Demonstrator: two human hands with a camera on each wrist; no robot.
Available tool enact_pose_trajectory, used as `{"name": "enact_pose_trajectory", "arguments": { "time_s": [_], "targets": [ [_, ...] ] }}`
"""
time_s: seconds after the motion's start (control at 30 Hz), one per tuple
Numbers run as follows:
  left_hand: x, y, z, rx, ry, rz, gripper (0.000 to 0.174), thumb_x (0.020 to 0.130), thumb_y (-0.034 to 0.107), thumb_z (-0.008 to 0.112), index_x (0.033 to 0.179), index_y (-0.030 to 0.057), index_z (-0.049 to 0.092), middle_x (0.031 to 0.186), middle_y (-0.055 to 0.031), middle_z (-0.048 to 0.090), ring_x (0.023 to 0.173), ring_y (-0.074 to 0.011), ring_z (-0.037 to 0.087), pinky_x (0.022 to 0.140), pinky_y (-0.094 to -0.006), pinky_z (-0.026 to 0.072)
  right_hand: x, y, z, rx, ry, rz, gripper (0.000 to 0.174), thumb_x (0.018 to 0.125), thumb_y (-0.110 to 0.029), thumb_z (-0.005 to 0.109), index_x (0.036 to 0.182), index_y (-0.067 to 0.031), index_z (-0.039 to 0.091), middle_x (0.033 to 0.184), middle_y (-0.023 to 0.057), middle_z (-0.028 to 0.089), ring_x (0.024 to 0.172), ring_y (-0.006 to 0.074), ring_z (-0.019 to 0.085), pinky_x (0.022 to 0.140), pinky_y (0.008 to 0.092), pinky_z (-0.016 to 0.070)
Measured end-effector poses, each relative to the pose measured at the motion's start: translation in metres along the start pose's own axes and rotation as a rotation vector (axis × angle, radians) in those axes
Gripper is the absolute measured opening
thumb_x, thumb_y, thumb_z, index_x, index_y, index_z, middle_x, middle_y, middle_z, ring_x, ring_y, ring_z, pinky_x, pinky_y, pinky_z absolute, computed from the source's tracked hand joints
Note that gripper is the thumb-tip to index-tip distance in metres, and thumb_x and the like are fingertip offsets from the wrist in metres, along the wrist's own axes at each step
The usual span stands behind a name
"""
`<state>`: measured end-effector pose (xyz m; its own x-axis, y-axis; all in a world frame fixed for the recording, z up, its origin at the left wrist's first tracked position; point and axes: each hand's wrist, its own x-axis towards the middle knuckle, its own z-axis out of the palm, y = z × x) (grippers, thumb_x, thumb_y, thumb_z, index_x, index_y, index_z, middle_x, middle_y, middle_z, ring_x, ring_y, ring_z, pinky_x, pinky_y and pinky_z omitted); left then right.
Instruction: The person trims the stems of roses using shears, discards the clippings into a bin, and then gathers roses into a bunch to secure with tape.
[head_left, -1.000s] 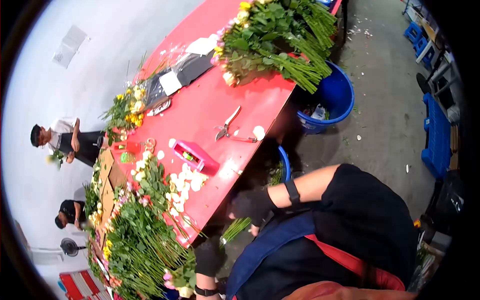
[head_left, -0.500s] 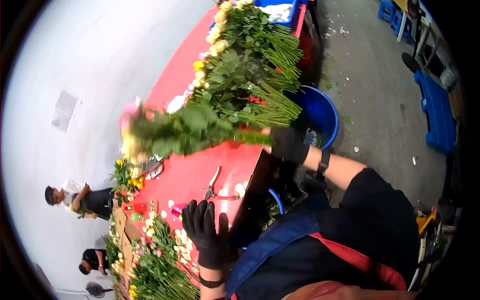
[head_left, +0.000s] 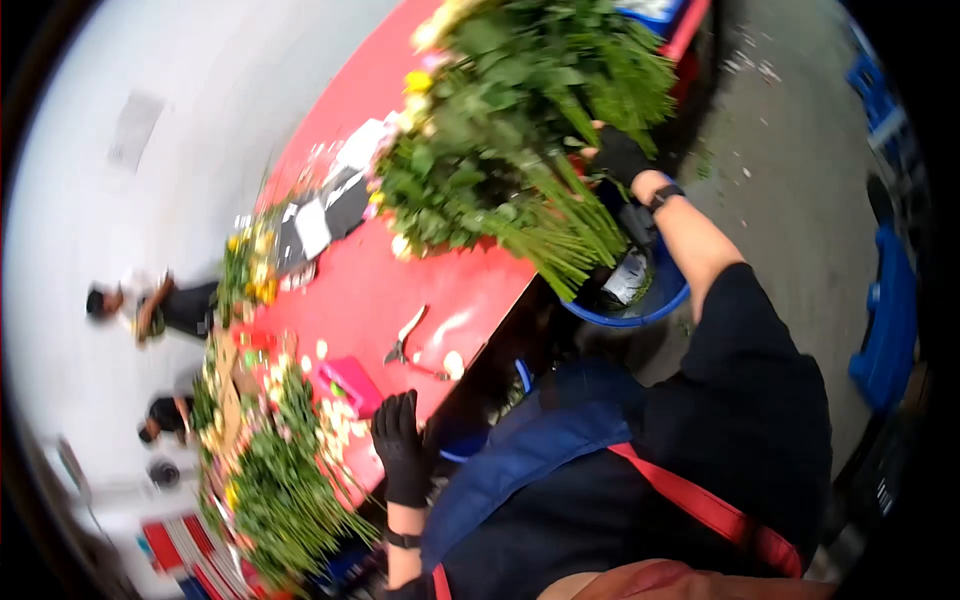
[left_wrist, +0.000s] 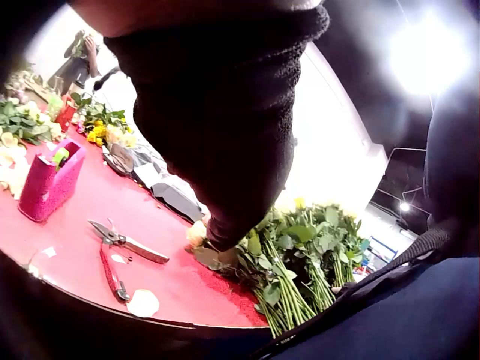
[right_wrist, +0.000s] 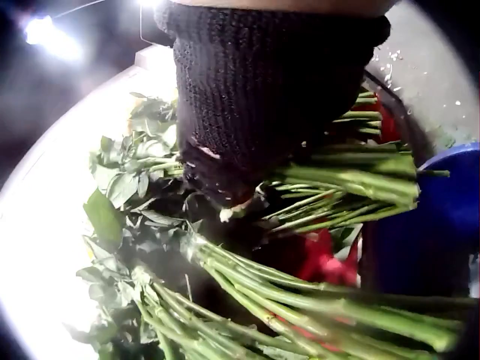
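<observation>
My left hand, in a black glove with bare fingertips hidden from view, is held over the table's near edge with its fingers extended and nothing in them. Beside it on the red table stands a pink box. Pruning shears with red and pale handles lie farther along, jaws spread. My right hand, gloved in black, reaches to the rose pile and grips a bunch of roses by the stems; the glove hides most of its fingers. Nearer lies another bunch of leafy roses, its stems overhanging the edge.
A blue bucket stands below the table's edge. More roses cover the near end of the table. Black wrapping and white sheets lie at the far side. Two people stand beyond, one with a dark apron.
My right hand came up with a bunch of roses, which now appears laid on the pile, and moved farther along it. My left hand rose from below the table edge to beside the pink box.
</observation>
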<state>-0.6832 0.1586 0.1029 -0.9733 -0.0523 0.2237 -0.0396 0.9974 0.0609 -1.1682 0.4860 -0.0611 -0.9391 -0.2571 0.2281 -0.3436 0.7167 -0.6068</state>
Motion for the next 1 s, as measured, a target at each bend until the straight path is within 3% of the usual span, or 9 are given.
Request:
{"name": "enact_pose_trajectory", "arguments": {
  "time_s": [0.33,0.47,0.57,0.67,0.77,0.8,0.87,0.97,1.0],
  "targets": [
    [-0.105,0.004,-0.006,0.0,-0.033,-0.52,0.053,0.076,0.025,0.067,0.125,0.0083,0.053,0.114,-0.0143,0.058,0.11,-0.032,0.051,0.094,-0.0458,0.0385,0.018,0.039,0.015,0.294,-0.072,-0.285,0.05,0.089,-0.018,0.057,0.135,-0.0041,0.045,0.132,0.0192,0.051,0.123,0.029,0.047,0.102,0.0342,0.0347],
    [-0.174,0.007,0.0,-0.045,-0.034,-0.694,0.053,0.078,0.026,0.066,0.127,0.0114,0.052,0.115,-0.0125,0.057,0.112,-0.03,0.05,0.094,-0.044,0.0381,0.039,0.039,0.019,-0.147,-0.075,-0.223,0.055,0.091,-0.032,0.055,0.133,0.0024,0.045,0.131,0.0224,0.051,0.123,0.0329,0.047,0.102,0.0359,0.0351],
    [-0.228,0.004,0.004,-0.034,0.018,-0.808,0.045,0.08,0.028,0.065,0.121,0.011,0.057,0.113,-0.0124,0.059,0.106,-0.0298,0.055,0.091,-0.0421,0.0408,0.011,-0.036,0.011,-0.179,0.157,-0.287,0.047,0.091,-0.032,0.055,0.122,0.0033,0.056,0.12,0.0205,0.059,0.11,0.0315,0.056,0.094,0.0366,0.0414],
    [-0.286,-0.015,0.009,-0.014,0.111,-0.907,0.038,0.081,0.029,0.066,0.114,0.0102,0.06,0.104,-0.0112,0.064,0.096,-0.0289,0.06,0.083,-0.0412,0.0455,-0.057,-0.151,0.052,0.337,0.063,-0.305,0.036,0.091,-0.027,0.056,0.112,0.0018,0.061,0.102,0.0133,0.065,0.09,0.0218,0.06,0.083,0.0313,0.045],
    [-0.349,-0.062,0.018,0.021,0.188,-0.951,0.035,0.081,0.031,0.066,0.108,0.0085,0.063,0.094,-0.0114,0.066,0.087,-0.0297,0.062,0.073,-0.0415,0.049,-0.183,-0.304,0.108,0.436,-0.32,-0.427,0.021,0.091,-0.019,0.058,0.1,-0.0006,0.064,0.087,0.0059,0.063,0.081,0.0151,0.055,0.077,0.0281,0.0445],
    [-0.369,-0.088,0.017,-0.021,0.177,-0.974,0.035,0.081,0.032,0.066,0.107,0.0082,0.063,0.094,-0.0116,0.066,0.087,-0.0301,0.062,0.073,-0.0416,0.0492,-0.204,-0.296,0.179,0.527,-0.428,-0.469,0.019,0.091,-0.018,0.058,0.097,-0.0017,0.064,0.083,0.0033,0.061,0.076,0.012,0.053,0.071,0.0278,0.0446],
    [-0.401,-0.146,0.019,-0.119,0.155,-1.011,0.036,0.08,0.032,0.067,0.106,0.0076,0.064,0.094,-0.0121,0.066,0.087,-0.031,0.062,0.073,-0.0419,0.0495,-0.314,-0.402,0.2,0.626,-0.903,-0.323,0.015,0.085,-0.018,0.065,0.086,-0.0036,0.065,0.069,-0.0007,0.058,0.064,0.0086,0.049,0.058,0.0274,0.0418],
    [-0.446,-0.233,0.033,-0.095,0.211,-1.0,0.038,0.08,0.031,0.066,0.109,0.0072,0.062,0.098,-0.0121,0.065,0.09,-0.0311,0.062,0.078,-0.0421,0.0499,-0.426,-0.523,0.254,0.475,-1.028,-0.738,0.027,0.08,-0.024,0.07,0.072,0.0005,0.062,0.061,0.0151,0.056,0.056,0.0202,0.053,0.055,0.0355,0.0421],
    [-0.456,-0.256,0.037,-0.113,0.238,-1.019,0.038,0.08,0.031,0.065,0.11,0.007,0.061,0.099,-0.012,0.065,0.091,-0.031,0.062,0.078,-0.0422,0.0499,-0.444,-0.538,0.303,0.48,-0.943,-1.069,0.032,0.082,-0.03,0.068,0.073,0.0004,0.063,0.064,0.0176,0.058,0.057,0.0252,0.057,0.057,0.0376,0.0437]
  ]
}}
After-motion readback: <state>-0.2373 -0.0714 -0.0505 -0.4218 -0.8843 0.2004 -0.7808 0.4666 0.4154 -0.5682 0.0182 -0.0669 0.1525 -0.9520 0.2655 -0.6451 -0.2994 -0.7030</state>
